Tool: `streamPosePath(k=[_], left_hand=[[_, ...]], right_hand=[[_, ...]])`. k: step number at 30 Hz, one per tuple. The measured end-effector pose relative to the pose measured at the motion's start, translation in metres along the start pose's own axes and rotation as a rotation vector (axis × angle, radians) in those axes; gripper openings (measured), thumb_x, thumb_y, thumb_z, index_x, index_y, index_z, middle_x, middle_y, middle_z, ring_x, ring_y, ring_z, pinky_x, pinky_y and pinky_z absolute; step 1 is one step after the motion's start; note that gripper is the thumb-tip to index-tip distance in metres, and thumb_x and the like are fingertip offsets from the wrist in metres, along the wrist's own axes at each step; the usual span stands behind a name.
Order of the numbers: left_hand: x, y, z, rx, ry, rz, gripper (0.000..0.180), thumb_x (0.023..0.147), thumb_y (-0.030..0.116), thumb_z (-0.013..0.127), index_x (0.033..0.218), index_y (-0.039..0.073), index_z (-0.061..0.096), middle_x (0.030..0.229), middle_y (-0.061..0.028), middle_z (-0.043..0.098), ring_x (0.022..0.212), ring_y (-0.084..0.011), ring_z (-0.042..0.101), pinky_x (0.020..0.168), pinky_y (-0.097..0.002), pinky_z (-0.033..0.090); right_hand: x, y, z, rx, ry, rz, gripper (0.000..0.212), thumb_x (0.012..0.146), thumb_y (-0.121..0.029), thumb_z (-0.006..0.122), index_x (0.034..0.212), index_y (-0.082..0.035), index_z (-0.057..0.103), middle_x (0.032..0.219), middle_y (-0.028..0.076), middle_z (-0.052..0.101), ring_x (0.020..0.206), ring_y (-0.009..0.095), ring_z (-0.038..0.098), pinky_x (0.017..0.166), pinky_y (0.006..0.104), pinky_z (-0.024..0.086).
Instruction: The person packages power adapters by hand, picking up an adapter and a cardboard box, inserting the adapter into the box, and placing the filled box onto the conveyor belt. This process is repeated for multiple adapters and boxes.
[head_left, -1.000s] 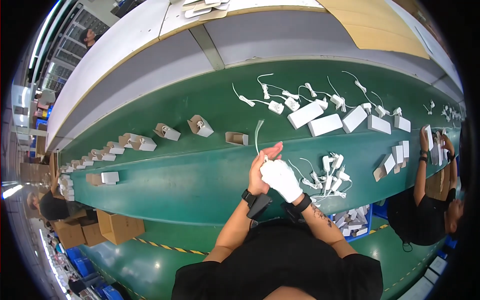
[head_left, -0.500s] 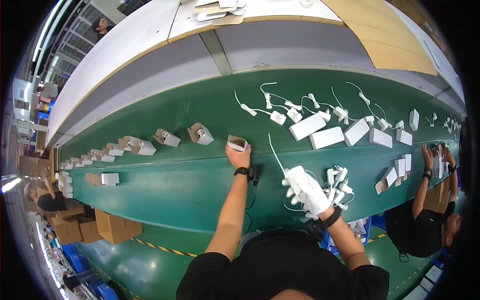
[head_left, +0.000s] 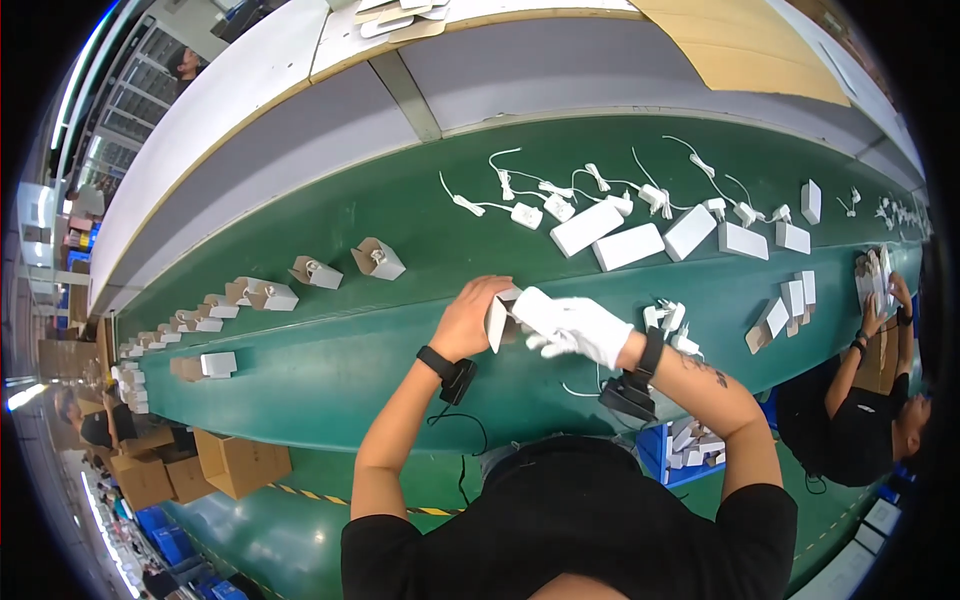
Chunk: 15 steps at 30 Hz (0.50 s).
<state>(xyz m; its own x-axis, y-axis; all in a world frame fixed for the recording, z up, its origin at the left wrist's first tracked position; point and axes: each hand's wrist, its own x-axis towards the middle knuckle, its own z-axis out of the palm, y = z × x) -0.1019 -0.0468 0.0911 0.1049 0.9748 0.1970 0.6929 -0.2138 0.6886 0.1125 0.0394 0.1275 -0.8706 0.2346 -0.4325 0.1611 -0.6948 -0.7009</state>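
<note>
Near the middle of the green bench, my bare left hand [head_left: 464, 322] grips a small white box [head_left: 496, 326], tilted with its mouth toward the right. My right hand [head_left: 588, 330], in a white glove, meets that mouth with its fingers closed. A white power adapter with a cable is in the right hand; glove and box largely cover it, and I cannot tell how far inside it is. Just beyond the right wrist lies a loose pile of white power adapters [head_left: 672, 320], partly behind the forearm.
Open boxes with adapters in them [head_left: 378, 260] line the far left. Closed white boxes [head_left: 628, 247] and cabled adapters [head_left: 526, 215] lie far right. A co-worker [head_left: 850, 420] handles boxes at the right. A blue bin [head_left: 655, 450] stands below the bench edge.
My right hand has moved left with the adapter, up to the box. My left hand has tilted the box toward it and brought it slightly nearer.
</note>
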Motion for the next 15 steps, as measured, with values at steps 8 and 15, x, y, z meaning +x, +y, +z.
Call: streamPosePath(k=[8, 15], left_hand=[[-0.035, -0.013, 0.078, -0.289, -0.061, -0.325, 0.072, 0.054, 0.019, 0.084, 0.116, 0.007, 0.05, 0.115, -0.0145, 0.056, 0.108, -0.0338, 0.051, 0.089, -0.0399, 0.044], [-0.063, -0.021, 0.118, -0.17, -0.078, -0.39, 0.075, 0.051, 0.018, 0.085, 0.116, 0.006, 0.049, 0.111, -0.0147, 0.057, 0.105, -0.0358, 0.051, 0.089, -0.0419, 0.044]], right_hand=[[0.023, 0.021, -0.006, -1.754, 0.157, -0.321, 0.019, 0.081, -0.019, 0.055, 0.09, -0.002, 0.057, 0.086, 0.017, 0.059, 0.081, 0.035, 0.06, 0.072, 0.0405, 0.049], [0.023, 0.046, -0.017, -1.507, 0.102, -0.485, 0.017, 0.081, -0.018, 0.053, 0.083, -0.002, 0.056, 0.082, 0.018, 0.058, 0.08, 0.035, 0.06, 0.068, 0.0419, 0.049]])
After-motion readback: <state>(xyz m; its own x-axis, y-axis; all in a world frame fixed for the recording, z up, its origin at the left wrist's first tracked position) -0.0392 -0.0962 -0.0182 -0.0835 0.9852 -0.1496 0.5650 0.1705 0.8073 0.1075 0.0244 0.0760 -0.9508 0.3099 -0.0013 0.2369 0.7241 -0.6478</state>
